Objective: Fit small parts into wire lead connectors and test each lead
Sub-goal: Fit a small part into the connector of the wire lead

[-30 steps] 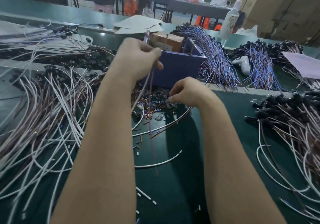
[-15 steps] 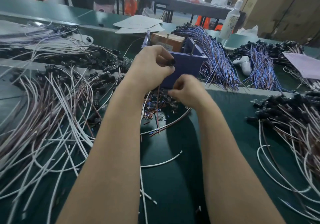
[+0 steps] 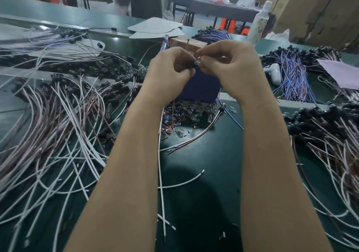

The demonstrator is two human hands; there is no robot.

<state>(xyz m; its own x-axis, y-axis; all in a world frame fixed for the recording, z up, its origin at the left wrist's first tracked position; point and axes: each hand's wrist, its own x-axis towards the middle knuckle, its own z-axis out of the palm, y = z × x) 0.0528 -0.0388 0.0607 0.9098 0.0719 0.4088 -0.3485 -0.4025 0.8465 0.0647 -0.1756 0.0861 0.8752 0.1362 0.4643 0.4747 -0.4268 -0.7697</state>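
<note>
**Both grips meeting on one connector, up in front of the box**

Your left grip is curled round a black connector, pinching it out at the fingertips. Its lead, a white wire, drops from under that fist and runs down onto the counter between your forearms.

Your right grip has a tiny clear part pinched thumb to forefinger. The part sits right at the end of the connector and looks to be touching it. Can't tell whether it's actually seated, since it's too small and a bit blurry there.

So the connector is dead centre between your two grips, up in the air in front of the blue box and well above the counter.

Under your wrists is the parts pile, clear, orange and blue bits, with a spare lead lying just beside it. The left heap of white and brown leads is spread wide. The right heap is over by your other elbow, and the blue wires are further back.
</note>
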